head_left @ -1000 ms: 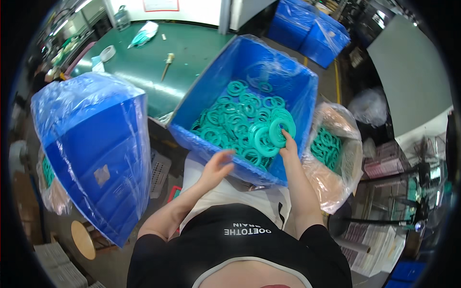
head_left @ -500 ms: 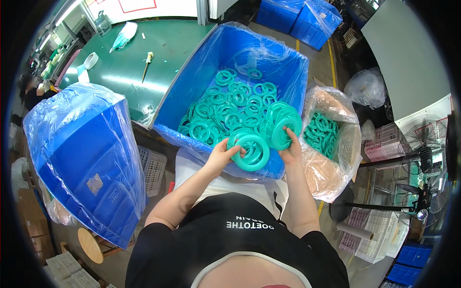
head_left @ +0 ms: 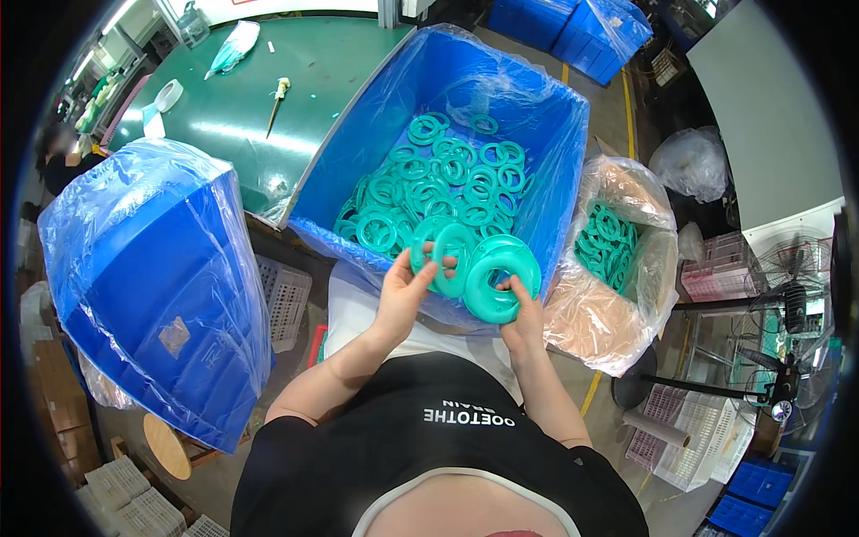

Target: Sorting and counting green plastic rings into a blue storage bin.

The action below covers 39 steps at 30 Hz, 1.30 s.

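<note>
Rings (head_left: 480,297) look teal, round, smooth and open-centred, apparently glossy.

The green rings (head_left: 481,300) you hold look to be smooth plastic with a soft sheen. Your blue bin (head_left: 447,85) appears to be smooth plastic; its clear film (head_left: 510,72) is thin, wrinkled and glossy. Note that your worktop (head_left: 233,112) is smooth and reflective, carrying a bright streak of light. The carton (head_left: 586,322) to your right reads as brown cardboard under shiny plastic. Your shirt (head_left: 376,456) is matt cloth; the stool seat (head_left: 167,447) looks like pale, smooth wood.
</note>
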Tool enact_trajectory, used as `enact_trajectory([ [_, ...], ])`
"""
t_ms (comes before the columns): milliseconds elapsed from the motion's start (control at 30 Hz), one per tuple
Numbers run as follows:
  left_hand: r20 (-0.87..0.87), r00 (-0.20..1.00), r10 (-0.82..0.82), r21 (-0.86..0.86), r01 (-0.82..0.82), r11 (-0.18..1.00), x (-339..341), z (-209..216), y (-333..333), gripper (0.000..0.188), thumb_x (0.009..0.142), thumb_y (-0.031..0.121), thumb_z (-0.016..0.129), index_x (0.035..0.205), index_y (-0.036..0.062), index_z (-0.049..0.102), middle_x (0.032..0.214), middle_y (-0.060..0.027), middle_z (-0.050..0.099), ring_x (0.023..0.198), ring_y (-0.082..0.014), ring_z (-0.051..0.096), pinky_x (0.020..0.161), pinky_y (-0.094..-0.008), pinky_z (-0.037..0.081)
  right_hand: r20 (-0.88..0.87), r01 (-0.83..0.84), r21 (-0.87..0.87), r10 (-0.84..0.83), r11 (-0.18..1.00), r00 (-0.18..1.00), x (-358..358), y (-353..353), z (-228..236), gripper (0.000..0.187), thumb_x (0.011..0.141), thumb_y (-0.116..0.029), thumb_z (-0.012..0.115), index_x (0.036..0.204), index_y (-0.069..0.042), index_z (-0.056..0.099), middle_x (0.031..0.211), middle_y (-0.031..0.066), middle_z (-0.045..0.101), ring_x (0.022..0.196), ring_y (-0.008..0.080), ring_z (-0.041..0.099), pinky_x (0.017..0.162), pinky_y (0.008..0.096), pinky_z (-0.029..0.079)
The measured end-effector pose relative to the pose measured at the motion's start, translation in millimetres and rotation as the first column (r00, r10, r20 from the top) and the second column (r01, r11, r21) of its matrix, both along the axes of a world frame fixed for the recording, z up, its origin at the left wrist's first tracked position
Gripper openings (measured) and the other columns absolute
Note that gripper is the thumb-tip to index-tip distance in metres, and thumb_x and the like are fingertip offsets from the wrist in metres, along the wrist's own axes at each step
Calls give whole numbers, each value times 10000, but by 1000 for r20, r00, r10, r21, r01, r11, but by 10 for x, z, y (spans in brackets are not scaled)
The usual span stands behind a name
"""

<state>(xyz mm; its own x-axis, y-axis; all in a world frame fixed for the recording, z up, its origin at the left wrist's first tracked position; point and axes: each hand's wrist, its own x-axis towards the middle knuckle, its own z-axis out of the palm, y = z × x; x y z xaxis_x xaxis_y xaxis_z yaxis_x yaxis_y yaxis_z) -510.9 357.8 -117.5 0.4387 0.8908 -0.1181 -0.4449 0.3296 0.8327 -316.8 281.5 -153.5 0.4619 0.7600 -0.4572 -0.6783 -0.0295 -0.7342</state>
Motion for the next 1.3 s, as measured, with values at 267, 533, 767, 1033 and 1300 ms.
enact_trajectory([
  [267,32,999,-22,-99,25,995,-67,143,-109,310,949,120,488,1239,30,426,1057,-152,625,909,-197,636,759,-353,557,53,-3,67,-1,998,999,-139,-53,255,294,852,-128,645,1110,-76,514,896,27,584,806,143,579,753,320,497],
  [533,-45,999,-23,-159,16,987,-246,-2,-295,270,982,229,437,1155,28,484,978,-126,623,819,-185,632,746,-316,533,172,-237,43,226,971,959,-75,-242,250,333,816,-71,653,1107,-11,503,850,41,565,711,115,541,635,253,459],
  [767,181,979,-97,-297,149,943,-118,-69,-465,215,988,258,432,995,53,498,715,-7,445,664,-127,492,747,-357,528,177,-136,-13,137,991,975,-279,-513,388,379,832,-87,661,1158,-19,481,949,58,577,822,136,549,727,266,466],
  [1033,89,857,-508,-359,503,786,-249,-154,-303,482,983,444,359,865,25,566,607,-1,448,646,-140,535,685,-315,501,343,-353,-122,373,928,862,-257,-543,398,572,750,-85,731,1247,4,462,1155,100,558,1068,178,548,917,318,437],
  [1300,-308,839,-448,-85,445,892,-303,-148,-324,275,961,263,500,845,27,580,642,3,516,619,-110,530,611,-269,450,375,-462,-200,503,864,778,-245,-472,477,494,754,-106,734,1192,-17,522,890,32,606,653,73,553,561,211,448],
])
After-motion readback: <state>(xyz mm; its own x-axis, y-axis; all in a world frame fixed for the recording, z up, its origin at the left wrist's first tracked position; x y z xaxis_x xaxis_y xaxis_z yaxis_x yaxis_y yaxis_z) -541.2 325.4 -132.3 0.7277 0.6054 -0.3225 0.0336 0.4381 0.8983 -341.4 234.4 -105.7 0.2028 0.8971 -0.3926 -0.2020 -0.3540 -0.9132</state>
